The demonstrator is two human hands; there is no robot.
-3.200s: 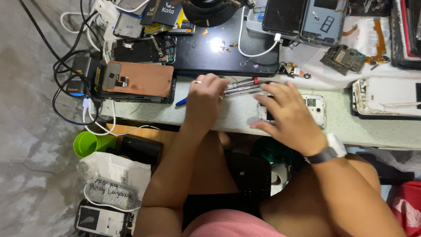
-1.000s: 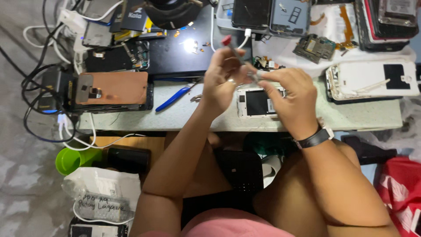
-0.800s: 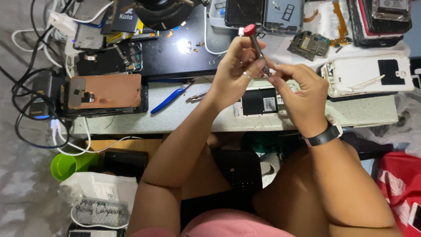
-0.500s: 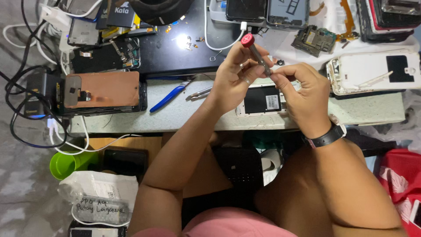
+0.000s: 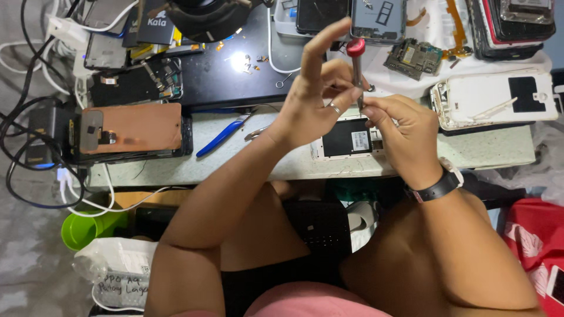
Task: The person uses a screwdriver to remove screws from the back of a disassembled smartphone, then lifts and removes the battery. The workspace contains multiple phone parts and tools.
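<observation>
left hand (image 5: 311,108): grip pinched on the shaft of a red-capped screwdriver (image 5: 356,69), index finger sticking up
right hand (image 5: 402,138): grip closed round the driver's lower tip, touching the left fingers
screwdriver: upright, held above the bench (image 5: 247,164)
opened phone (image 5: 348,141): flat on the bench right under both grips
blue tweezers (image 5: 218,138): left of the left grip

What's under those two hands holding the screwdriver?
An opened white phone lies on the bench, its dark inside showing. The right hand covers its right end; the left hand and screwdriver are above it.
</observation>
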